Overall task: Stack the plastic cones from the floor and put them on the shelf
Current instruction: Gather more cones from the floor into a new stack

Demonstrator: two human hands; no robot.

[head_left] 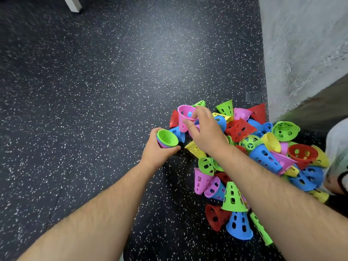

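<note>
Top left corner: white post (72, 4) standing on the floor (75, 91), which is dark rubber w/ white specks, blurred twd the edges. L forearm comes in from bottom left. The left hand (156, 149) has fingers & thumb curled round a short nested stack (162, 145) of cones, wide mouths facing up & right. Innermost one is lime green, w/ purple & blue rims showing under it. The stack is at the left edge of the heap, low over the floor; can't tell if it touches.

Just right of it & a bit further off, the right hand (205, 132) pinches the rim of a pink cone (185, 117) btwn thumb & fingertips, its open mouth tipped up & left, holes in its side. It's close to the stack but apart from it. Under the R wrist a yellow cone (194, 149) lies on its side.

The loose pile (263, 147) spreads right & twd the camera, near the wall base: red, blue, green, yellow & pink cones, all perforated, most on their sides, tangled. Nearest the camera a green cone (233, 198) sits over the tip of a blue cone (239, 226), w/ a dark red cone (215, 217) on its side just left of them.

Grey tape patch (253, 97) on the floor beyond the pile. Far right: rough pale wall (301, 44), & a bit of grey fabric (337, 147) at the frame edge
</note>
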